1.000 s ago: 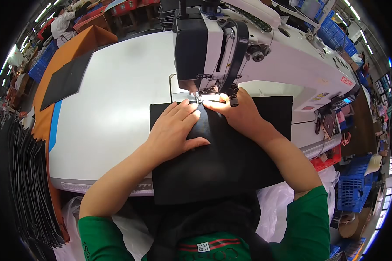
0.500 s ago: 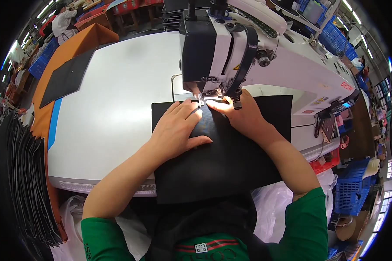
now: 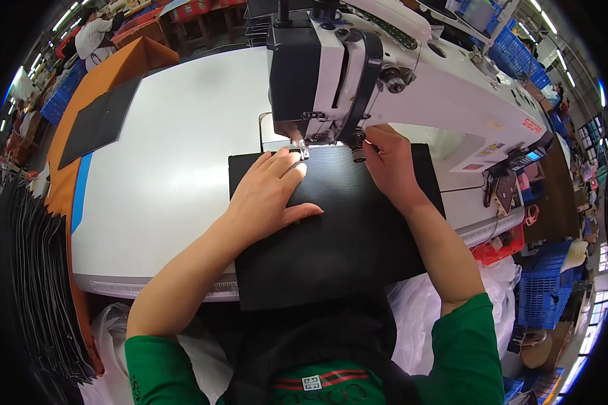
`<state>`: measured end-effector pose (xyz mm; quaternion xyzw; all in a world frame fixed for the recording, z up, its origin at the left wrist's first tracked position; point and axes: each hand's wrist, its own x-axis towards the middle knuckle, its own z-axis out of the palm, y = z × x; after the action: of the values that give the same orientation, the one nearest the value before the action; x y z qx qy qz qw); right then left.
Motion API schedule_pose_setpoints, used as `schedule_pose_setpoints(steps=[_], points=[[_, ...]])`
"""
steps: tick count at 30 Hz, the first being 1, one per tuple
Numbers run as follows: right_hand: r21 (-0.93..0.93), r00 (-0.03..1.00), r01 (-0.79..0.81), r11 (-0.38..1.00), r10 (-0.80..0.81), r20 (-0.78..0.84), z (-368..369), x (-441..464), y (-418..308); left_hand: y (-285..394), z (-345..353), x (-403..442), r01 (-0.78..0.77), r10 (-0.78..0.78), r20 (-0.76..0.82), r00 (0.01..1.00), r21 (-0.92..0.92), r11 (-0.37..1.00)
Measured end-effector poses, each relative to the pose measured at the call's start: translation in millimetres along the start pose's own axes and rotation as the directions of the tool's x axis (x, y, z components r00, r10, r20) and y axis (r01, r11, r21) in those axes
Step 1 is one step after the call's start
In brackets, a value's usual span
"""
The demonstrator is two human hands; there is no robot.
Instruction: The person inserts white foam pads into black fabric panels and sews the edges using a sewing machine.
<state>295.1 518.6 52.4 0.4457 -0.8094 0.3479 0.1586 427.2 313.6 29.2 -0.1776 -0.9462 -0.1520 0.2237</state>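
Observation:
A black rectangular panel [image 3: 324,250] lies under the head of a white and black sewing machine [image 3: 331,74]. My left hand [image 3: 263,192] rests flat on the panel's left part, palm down, thumb stretched to the right. Its fingertips are close to the lit presser foot [image 3: 300,150]. My right hand [image 3: 393,162] is at the right of the machine head, beside a small dark knob [image 3: 358,148], with its fingers bent and drawn together. Its fingertips are partly hidden by the machine, so what they hold, if anything, does not show.
The white table [image 3: 169,169] carries a ruler strip along its front edge. At the left hang many-layered black pieces [image 3: 40,283] over orange-brown material [image 3: 61,175], near another black panel [image 3: 101,121]. Blue crates [image 3: 547,283] and a red tray [image 3: 500,246] are at the right. A person works far back left.
My right hand has lifted off the panel beside the presser foot and moved right, its fingers now bent near the knob. My left hand stays on the panel. The view has shifted slightly.

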Motion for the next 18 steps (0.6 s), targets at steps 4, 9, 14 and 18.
schedule_pose_setpoints(steps=[4,9,14,18], points=[[0.093,0.996,-0.076,0.993,0.079,-0.039,0.2,0.2,1.2,3.5,-1.0,-2.2,-0.009,0.009,-0.01,1.0,-0.011,1.0],[0.125,0.996,-0.067,0.99,0.074,-0.057,0.4,0.2,2.1,8.3,-3.5,-4.5,-0.006,0.006,0.002,1.0,-0.025,1.0],[0.064,0.999,-0.04,0.997,0.041,-0.019,-4.4,0.8,-1.4,7.6,-1.3,-4.1,-0.01,0.01,-0.002,1.0,-0.002,1.0],[-0.15,0.986,0.054,0.987,-0.029,0.165,-16.3,-13.3,-24.3,4.8,1.7,-3.2,0.018,-0.018,0.007,1.0,-0.006,1.0]])
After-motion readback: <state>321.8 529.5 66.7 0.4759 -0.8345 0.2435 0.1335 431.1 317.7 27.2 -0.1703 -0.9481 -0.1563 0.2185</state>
